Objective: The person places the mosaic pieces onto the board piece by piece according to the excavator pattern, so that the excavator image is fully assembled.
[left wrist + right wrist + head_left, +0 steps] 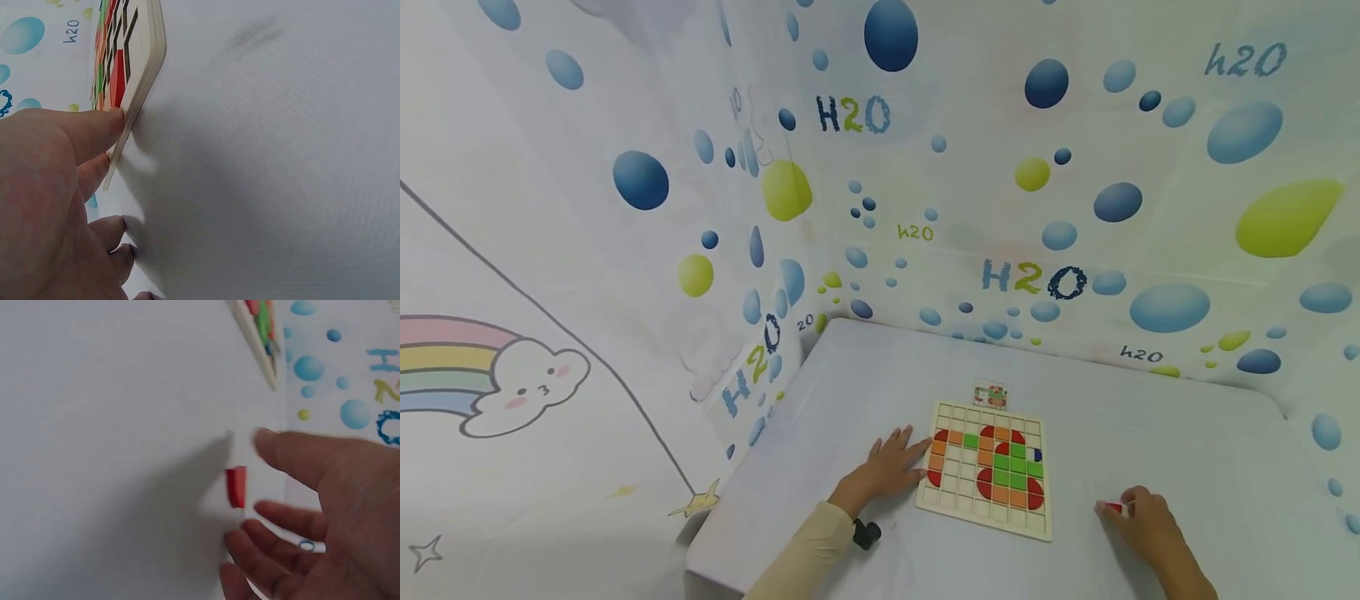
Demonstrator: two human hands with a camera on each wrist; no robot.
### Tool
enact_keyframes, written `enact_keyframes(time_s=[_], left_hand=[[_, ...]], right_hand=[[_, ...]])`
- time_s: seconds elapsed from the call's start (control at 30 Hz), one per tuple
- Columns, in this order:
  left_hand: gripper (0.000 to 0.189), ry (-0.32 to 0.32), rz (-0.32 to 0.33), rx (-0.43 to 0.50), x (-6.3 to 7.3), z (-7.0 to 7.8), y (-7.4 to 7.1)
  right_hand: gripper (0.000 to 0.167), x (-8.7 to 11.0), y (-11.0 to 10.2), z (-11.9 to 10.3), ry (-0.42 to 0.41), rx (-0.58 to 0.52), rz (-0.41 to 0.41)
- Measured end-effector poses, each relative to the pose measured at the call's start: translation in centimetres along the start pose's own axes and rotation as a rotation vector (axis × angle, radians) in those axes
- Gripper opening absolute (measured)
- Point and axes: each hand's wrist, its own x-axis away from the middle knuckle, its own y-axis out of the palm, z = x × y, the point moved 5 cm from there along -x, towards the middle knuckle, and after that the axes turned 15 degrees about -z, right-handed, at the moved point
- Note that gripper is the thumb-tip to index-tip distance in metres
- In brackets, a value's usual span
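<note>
A square wooden grid board (985, 522) lies on the table, partly filled with red, orange and green pieces plus one blue-and-white piece (1034, 455). My left hand (887, 468) touches its left edge with thumb and index finger, the other fingers spread on the tabletop. To the right of the board, my right hand (1146, 527) is over a small red piece (236, 486). In the right wrist view that piece sits on the table between thumb and fingers, which stand apart from it.
Just behind the board lies a small pattern card (991, 395) with a coloured picture. The white table (820, 400) meets a printed cloth backdrop at the rear and left. A small black object (867, 534) is by my left wrist.
</note>
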Motion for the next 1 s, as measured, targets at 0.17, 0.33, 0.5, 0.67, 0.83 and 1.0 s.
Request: enact_keyframes(time_s=[0.17, 0.33, 0.5, 0.67, 0.83, 1.0], left_hand=[[0.062, -0.006, -0.002, -0.011, 0.1, 0.1, 0.0], [0.062, -0.009, -0.004, -0.015, 0.2, 0.2, -0.2], [0.062, -0.007, -0.001, -0.013, 0.2, 0.2, -0.2], [0.063, -0.008, 0.0, -0.01, 0.2, 0.0, -0.1], [0.063, -0.008, -0.003, -0.008, 0.1, 0.0, 0.0], [0.063, -0.009, -0.009, -0.008, 0.2, 0.1, 0.0]], right_hand=[[0.04, 0.0, 0.2, -0.1, -0.028, -0.001, -0.077], [0.031, -0.1, 0.5, 0.1, -0.056, -0.005, -0.029], [0.028, -0.8, 0.8, -0.4, -0.097, -0.002, 0.052], [0.03, -2.3, 1.2, -1.5, -0.05, -0.026, 0.083], [0.033, -3.9, 1.8, -2.8, -0.034, -0.035, 0.101], [0.032, -4.6, 1.9, -4.9, -0.06, -0.036, 0.127]])
